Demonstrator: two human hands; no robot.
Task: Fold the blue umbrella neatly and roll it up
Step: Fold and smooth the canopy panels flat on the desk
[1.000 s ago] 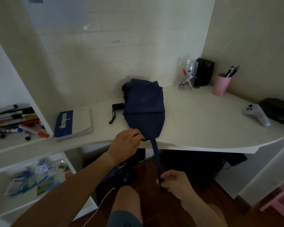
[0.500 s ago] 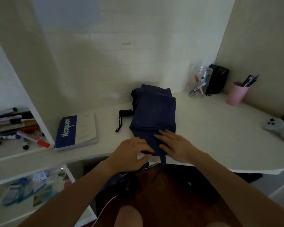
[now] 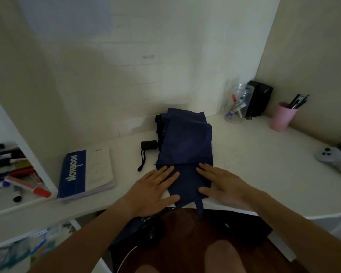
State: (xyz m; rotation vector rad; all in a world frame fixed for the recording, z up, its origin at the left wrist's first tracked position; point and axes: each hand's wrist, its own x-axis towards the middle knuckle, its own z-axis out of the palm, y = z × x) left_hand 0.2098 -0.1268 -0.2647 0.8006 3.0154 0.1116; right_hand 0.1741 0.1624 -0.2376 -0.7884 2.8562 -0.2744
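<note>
Both hands lie flat and open, gripping nothing: left hand [image 3: 153,191] and right hand [image 3: 222,184] press the near end of the blue umbrella [image 3: 185,150] on the white desk [image 3: 264,164]. Fabric appears soft and slippery; roll from the edges.

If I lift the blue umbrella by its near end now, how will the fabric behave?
Probably floppy: the blue umbrella lies in loose flat folds, and its strap already droops over the desk edge. The folds would likely slip apart once the left hand and right hand lift. The handle end is likely heavier.
</note>
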